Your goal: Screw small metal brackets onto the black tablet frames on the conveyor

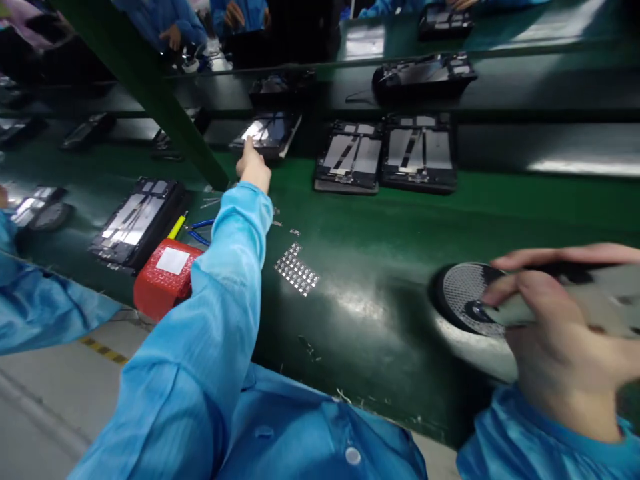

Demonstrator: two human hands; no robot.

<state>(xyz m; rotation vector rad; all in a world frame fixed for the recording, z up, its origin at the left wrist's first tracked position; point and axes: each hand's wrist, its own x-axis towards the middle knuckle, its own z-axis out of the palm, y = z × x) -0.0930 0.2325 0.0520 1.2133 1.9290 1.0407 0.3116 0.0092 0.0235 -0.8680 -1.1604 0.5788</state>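
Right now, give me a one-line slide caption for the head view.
Left hand reaches to a shiny open tablet on the green belt; right hand grips a blurred grey panel.

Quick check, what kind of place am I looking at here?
Likely an electronics assembly line: open tablet-like devices lie along a green conveyor belt, and people in blue smocks work on the far side.
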